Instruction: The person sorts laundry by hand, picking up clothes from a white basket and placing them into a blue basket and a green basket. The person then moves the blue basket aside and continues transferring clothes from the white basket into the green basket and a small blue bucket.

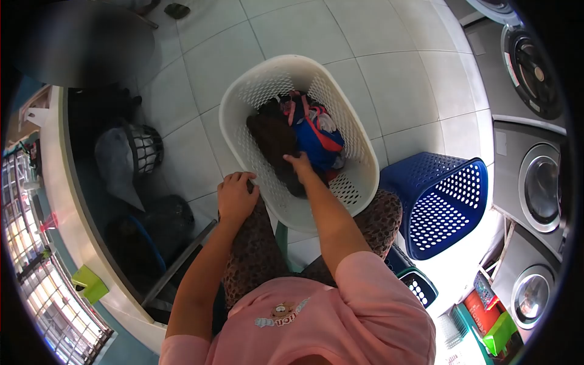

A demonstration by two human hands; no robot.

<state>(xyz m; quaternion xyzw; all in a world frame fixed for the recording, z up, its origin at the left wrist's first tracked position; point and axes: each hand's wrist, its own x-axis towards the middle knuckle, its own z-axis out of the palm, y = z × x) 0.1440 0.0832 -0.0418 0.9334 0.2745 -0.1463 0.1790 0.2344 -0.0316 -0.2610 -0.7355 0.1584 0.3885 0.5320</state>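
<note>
Brown and blue clothes in white basket, right hand on them, grip unclear, left hand spread beside basket.

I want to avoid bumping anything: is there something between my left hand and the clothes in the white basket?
Yes. The white basket's left side stands between your left hand, outside it, and the clothes. Nothing visible blocks your right hand, which is inside at the clothes.

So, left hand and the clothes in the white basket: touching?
Apart. The head view shows the left hand on the patterned leg, the white basket's wall between it and the clothes.
</note>
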